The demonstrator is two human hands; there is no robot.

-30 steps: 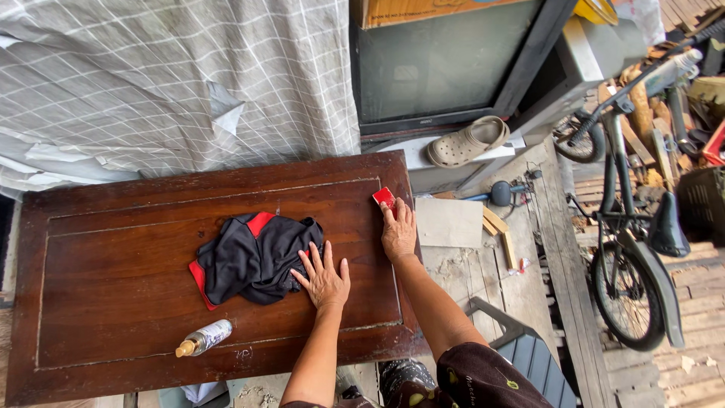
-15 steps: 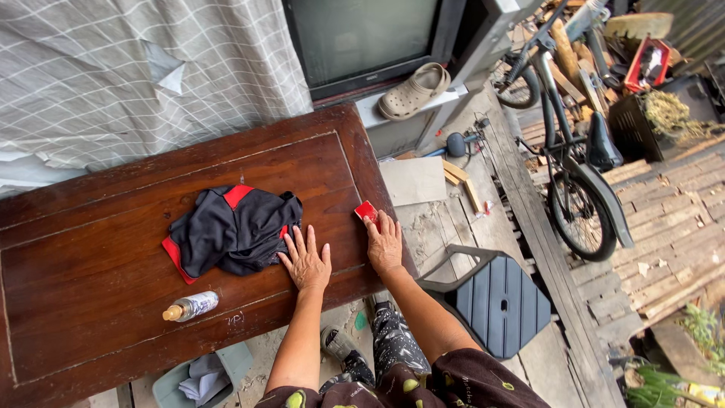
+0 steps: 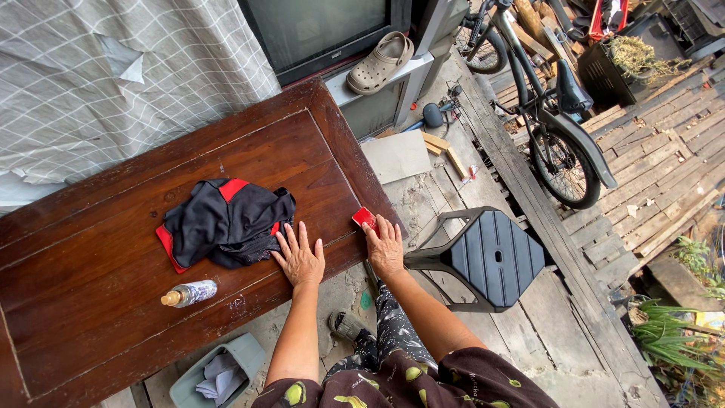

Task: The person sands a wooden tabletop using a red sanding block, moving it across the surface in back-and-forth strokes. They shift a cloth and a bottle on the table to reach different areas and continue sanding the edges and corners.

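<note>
A dark brown wooden panel (image 3: 98,302) lies flat in front of me. My left hand (image 3: 300,257) rests flat on it with fingers spread, touching the edge of a black and red cloth (image 3: 225,221). My right hand (image 3: 385,245) presses a small red block (image 3: 364,218) against the panel's near right edge. A small spray bottle (image 3: 189,293) with a tan cap lies on its side on the panel, left of my left hand.
A dark plastic stool (image 3: 489,257) stands right of my legs. A bicycle (image 3: 550,113) leans at the upper right over wooden pallets. Behind the panel are an old television (image 3: 325,30), a clog (image 3: 379,53) and a checked sheet (image 3: 113,83). A grey bin (image 3: 217,372) sits below.
My right hand has slid the red block along the panel's right edge toward me. The view has swung to the right. My left hand stays flat beside the cloth.
</note>
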